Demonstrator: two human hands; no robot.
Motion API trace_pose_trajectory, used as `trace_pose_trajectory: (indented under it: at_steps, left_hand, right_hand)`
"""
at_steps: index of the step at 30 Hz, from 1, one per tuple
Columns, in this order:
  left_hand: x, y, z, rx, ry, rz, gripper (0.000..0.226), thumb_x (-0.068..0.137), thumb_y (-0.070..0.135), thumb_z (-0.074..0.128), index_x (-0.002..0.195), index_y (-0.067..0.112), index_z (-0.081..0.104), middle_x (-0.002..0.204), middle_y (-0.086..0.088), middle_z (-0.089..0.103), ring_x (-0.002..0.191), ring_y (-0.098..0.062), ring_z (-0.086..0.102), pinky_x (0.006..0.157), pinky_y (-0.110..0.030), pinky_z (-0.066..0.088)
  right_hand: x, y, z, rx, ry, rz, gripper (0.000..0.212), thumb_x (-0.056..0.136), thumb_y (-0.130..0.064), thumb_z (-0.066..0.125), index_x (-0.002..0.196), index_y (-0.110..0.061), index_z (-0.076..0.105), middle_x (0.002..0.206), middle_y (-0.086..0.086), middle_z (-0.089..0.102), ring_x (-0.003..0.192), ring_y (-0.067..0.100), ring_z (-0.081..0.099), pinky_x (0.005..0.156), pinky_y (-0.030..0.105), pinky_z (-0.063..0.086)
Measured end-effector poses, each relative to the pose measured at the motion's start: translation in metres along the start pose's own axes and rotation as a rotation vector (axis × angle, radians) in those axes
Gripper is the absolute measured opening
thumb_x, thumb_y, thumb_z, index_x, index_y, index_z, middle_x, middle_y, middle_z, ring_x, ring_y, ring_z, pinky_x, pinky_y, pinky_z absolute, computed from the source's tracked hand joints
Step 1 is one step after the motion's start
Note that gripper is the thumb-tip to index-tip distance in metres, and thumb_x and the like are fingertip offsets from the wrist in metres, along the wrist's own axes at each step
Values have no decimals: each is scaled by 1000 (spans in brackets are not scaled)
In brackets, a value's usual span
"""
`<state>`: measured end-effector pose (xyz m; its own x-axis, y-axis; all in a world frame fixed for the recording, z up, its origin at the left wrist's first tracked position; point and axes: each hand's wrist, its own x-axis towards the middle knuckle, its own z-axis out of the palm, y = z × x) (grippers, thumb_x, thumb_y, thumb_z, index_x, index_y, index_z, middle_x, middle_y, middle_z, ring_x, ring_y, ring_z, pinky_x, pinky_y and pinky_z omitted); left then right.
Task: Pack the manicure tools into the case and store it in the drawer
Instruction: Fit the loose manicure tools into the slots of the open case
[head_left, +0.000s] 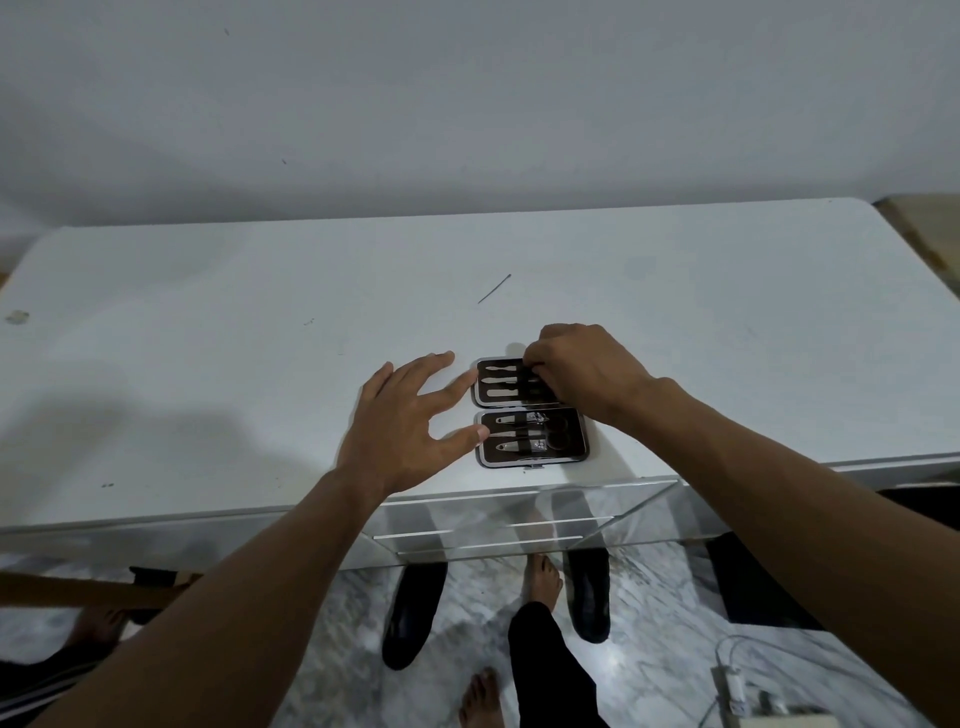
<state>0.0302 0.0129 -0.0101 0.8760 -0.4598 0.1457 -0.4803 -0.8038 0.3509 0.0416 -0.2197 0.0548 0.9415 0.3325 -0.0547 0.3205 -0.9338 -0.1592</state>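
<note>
One open case (530, 463), dark lining with a pale rim, lies flat in two halves near the front edge of a white table (208, 364). The far half shows two pale tools (501, 385) left of the right hand (582, 374); the near half holds two clippers (511, 420) and one pair of scissors (553, 435), and the marks on the clippers are too small to read. Left hand (400, 431) is released, fingers spread, tips touching the case's left edge; right hand's fingers curl down onto the far half, can't tell if they grip a tool, and one thin dark stick (494, 289) lies farther back.
</note>
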Motion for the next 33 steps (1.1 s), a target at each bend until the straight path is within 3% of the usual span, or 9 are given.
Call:
trace_pose_trajectory:
  at_steps: [24, 30, 33]
  left_hand:
    - [0, 0, -2, -30, 30, 6, 62, 83, 72, 40, 138, 45, 42, 149, 9, 40, 138, -10, 31, 116, -44, 18]
    - [0, 2, -4, -38, 20, -8, 63, 82, 71, 43, 139, 45, 42, 150, 10, 39, 139, -8, 29, 116, -44, 17]
    - [1, 4, -5, -27, 22, -7, 63, 81, 71, 45, 137, 43, 45, 149, 10, 40, 138, -7, 30, 116, -43, 17]
  right_hand:
    - [62, 19, -13, 16, 11, 95, 18, 88, -8, 49, 92, -1, 66, 92, 16, 67, 86, 37, 61, 75, 41, 51]
    - [100, 14, -11, 27, -6, 81, 36, 91, 0, 48, 124, -8, 62, 126, 17, 61, 117, 35, 56, 98, 39, 46]
    - [112, 14, -5, 10, -40, 57, 34, 90, 0, 50, 120, -9, 65, 125, 14, 63, 117, 33, 56, 96, 35, 43]
